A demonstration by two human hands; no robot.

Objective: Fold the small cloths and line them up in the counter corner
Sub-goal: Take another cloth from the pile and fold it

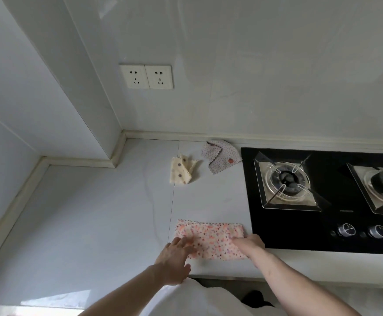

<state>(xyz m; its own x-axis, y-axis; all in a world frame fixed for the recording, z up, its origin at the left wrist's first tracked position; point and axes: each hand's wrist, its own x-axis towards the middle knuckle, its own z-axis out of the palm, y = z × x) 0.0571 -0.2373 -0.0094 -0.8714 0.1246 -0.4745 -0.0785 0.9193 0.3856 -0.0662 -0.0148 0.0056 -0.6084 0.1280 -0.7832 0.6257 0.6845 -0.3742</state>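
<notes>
A pink flowered cloth [211, 238] lies folded in a strip near the counter's front edge. My left hand [174, 258] rests flat on its left end with the fingers spread. My right hand [249, 244] pinches its right end beside the stove. Farther back lie a cream cloth with dark dots [181, 172], loosely folded, and a white cloth with small red dots [220, 156], crumpled against the back wall.
A black two-burner gas stove [322, 224] fills the counter's right side, knobs at its front. The pale counter [83, 213] runs left into a stepped wall corner [120, 147]. Two wall sockets [146, 76] sit above.
</notes>
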